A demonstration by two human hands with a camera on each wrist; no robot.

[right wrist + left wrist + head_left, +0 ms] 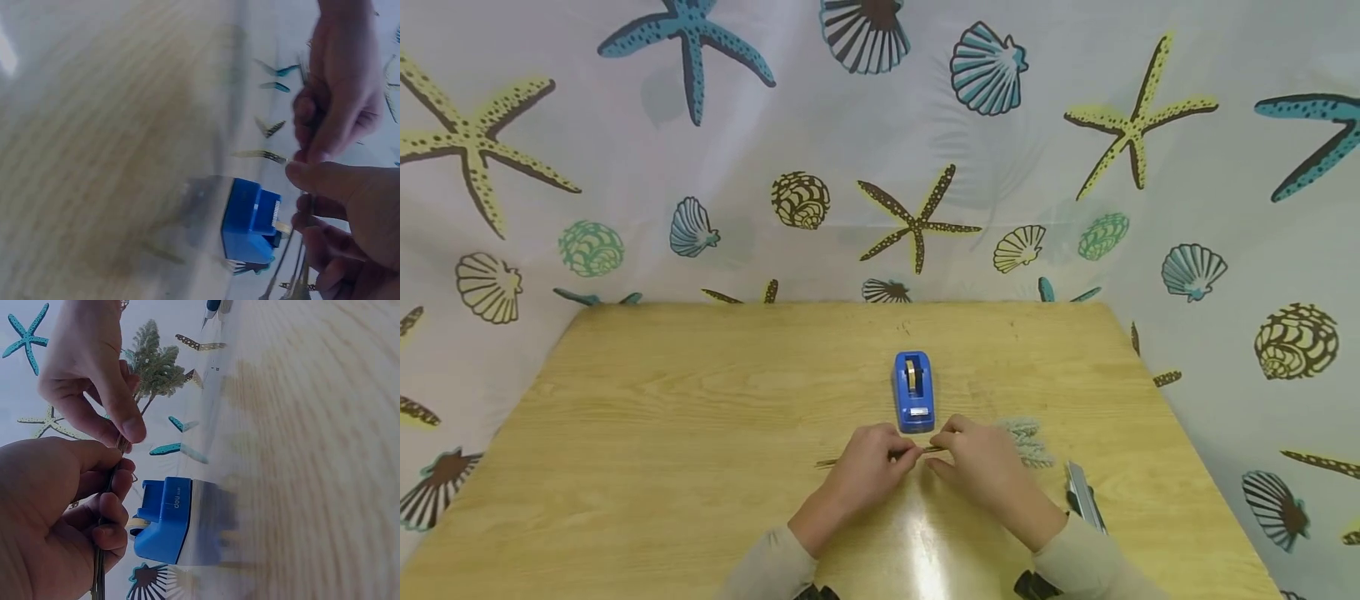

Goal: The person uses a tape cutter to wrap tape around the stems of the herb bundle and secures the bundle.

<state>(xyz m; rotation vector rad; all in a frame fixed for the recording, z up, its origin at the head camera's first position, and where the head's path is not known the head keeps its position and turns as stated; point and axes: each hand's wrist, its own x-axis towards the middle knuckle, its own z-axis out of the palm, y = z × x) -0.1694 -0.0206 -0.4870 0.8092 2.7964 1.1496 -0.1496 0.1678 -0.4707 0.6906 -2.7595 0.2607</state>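
Observation:
A bunch of thin-stemmed sprigs with grey-green bushy heads (1028, 442) lies crosswise between both hands, heads to the right. My left hand (868, 467) grips the stems, its fingers curled round them, and the stem ends (826, 463) stick out to its left. My right hand (988, 462) pinches the stems nearer the heads, between thumb and fingers. Both hands' fingertips meet at mid-stem. In the left wrist view the bushy heads (156, 359) show beyond the right hand (90, 369). The right wrist view catches stems (299, 250) running beneath the right fingers.
A blue tape dispenser (914, 417) with a roll of tape stands just beyond the hands. To the right of the right wrist lies a utility knife (1082, 496). The wooden table (662, 433) is bordered by a curtain (737, 183) printed with shells and starfish.

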